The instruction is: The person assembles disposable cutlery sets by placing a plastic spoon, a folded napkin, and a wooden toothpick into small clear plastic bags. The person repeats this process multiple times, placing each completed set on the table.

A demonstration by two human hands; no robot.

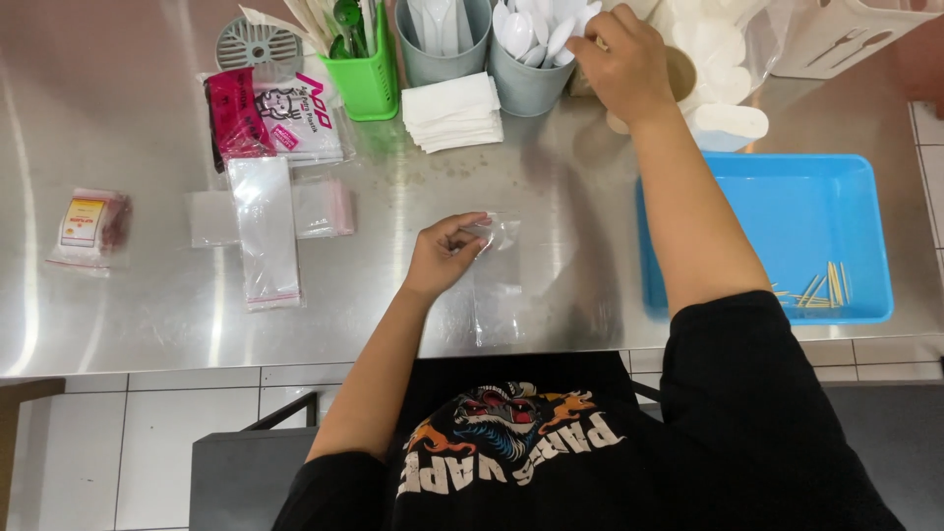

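A shiny steel table point(118, 324) stands over a white tiled floor point(147, 433), beside a dark chair point(236, 462)

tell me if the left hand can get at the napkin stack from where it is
Probably yes, once it lets go: the left hand pinches a clear bag, and bare table lies between it and the napkin stack.

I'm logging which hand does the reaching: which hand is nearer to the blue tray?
Right. The right hand is up at the grey cup of white spoons, beyond the blue tray. The left hand pinches a clear bag farther left.
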